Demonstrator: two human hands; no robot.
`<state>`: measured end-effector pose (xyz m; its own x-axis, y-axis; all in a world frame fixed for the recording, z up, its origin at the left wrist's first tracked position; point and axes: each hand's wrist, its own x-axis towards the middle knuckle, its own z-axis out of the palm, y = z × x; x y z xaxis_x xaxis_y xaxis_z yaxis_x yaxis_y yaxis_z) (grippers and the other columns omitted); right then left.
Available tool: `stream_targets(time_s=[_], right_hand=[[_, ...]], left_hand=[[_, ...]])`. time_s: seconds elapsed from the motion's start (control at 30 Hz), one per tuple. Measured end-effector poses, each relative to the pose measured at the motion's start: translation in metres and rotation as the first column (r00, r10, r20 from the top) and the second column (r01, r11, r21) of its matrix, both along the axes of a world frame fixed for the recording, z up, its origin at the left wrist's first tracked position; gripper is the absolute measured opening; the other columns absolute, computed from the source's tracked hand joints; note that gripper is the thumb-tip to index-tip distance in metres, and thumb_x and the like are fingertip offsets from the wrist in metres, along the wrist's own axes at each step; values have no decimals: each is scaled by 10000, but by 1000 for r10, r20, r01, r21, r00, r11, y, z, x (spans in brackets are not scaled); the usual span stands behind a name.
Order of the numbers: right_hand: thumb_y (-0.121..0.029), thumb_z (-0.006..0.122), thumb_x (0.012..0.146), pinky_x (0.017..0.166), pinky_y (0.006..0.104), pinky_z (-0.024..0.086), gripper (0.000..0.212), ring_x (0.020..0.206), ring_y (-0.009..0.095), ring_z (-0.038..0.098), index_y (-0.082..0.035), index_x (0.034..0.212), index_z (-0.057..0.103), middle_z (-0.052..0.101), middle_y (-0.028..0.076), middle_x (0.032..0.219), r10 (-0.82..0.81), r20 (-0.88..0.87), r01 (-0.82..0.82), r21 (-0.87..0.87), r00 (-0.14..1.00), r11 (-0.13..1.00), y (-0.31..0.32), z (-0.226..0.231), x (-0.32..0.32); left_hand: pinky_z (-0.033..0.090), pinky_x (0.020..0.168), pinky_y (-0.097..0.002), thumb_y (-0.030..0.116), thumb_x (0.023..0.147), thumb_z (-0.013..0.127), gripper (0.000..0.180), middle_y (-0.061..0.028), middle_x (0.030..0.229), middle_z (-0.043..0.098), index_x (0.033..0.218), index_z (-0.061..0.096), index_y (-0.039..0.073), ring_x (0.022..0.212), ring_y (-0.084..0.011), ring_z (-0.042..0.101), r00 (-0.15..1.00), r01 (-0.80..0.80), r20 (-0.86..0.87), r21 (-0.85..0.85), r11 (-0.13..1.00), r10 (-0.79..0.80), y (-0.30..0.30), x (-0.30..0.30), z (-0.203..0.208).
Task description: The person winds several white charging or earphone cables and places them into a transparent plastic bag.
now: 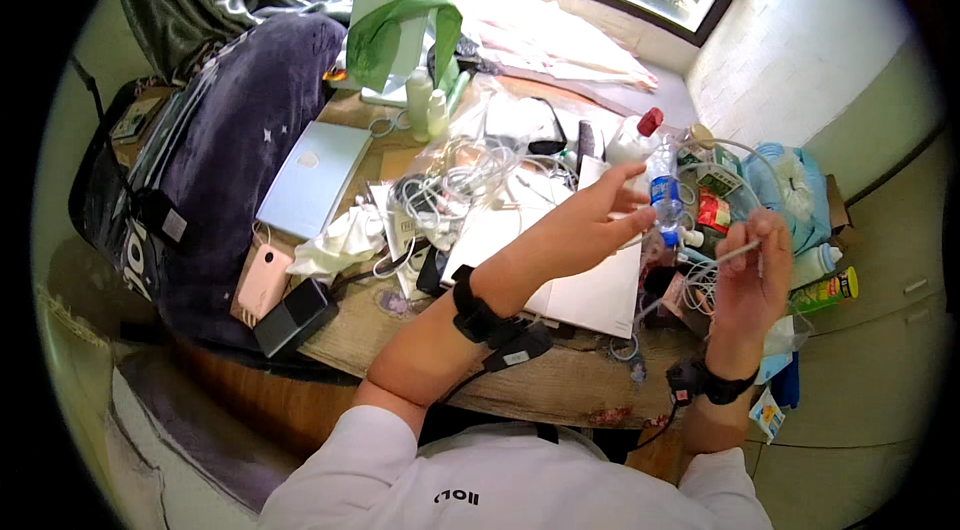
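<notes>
My left hand [600, 218] reaches across the table's right half with its fingers apart and nothing visible in them. Its fingertips are nearest to a clear plastic bottle [664, 192] with a blue label. Farther right, my right hand [752, 275] is raised with its fingers curled around a white cable [738, 255]. Part of this cable hangs in loops below and left of the hand, and another stretch arcs above it. Behind the hand are a red packet [713, 212] and a light blue plastic bag [803, 200]. Both wrists wear black straps.
A tangle of white cables [470, 175] covers the table's middle. A pale blue laptop [315, 178], a pink power bank [266, 280] and a black box [296, 318] lie left. A white flat case [600, 295] lies under my left forearm. A green can [825, 292] is at the right edge.
</notes>
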<state>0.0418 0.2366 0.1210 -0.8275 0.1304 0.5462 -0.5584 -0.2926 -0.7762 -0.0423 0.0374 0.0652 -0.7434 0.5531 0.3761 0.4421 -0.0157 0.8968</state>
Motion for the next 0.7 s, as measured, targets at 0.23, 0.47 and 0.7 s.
stream_targets(time_s=[0.23, 0.47, 0.7], right_hand=[[-184, 505, 975, 549, 224, 367, 156, 608, 105, 450, -31, 945, 514, 471, 19, 685, 65, 70, -52, -174, 995, 983, -26, 2, -29], [-160, 501, 972, 510, 217, 348, 146, 576, 98, 442, -24, 929, 533, 485, 13, 695, 124, 65, -101, -287, 990, 953, -26, -20, -45], [-164, 507, 962, 536, 203, 394, 140, 595, 105, 495, -38, 924, 555, 528, 9, 752, -95, 207, 160, -323, 974, 933, 2, -33, -72]], left_hand=[[457, 724, -215, 242, 940, 602, 470, 0, 928, 561, 1329, 461, 20, 789, -75, 517, 884, 88, 439, 181, 980, -160, -1, -3, 2], [462, 721, -205, 249, 936, 603, 174, 51, 843, 535, 1013, 590, 92, 781, -53, 521, 772, 127, 591, 213, 969, -231, -2, -8, -8], [390, 512, -191, 342, 990, 491, 266, 58, 684, 473, 836, 495, 125, 564, -49, 450, 319, -232, 447, 892, 389, -836, -23, -27, -2]])
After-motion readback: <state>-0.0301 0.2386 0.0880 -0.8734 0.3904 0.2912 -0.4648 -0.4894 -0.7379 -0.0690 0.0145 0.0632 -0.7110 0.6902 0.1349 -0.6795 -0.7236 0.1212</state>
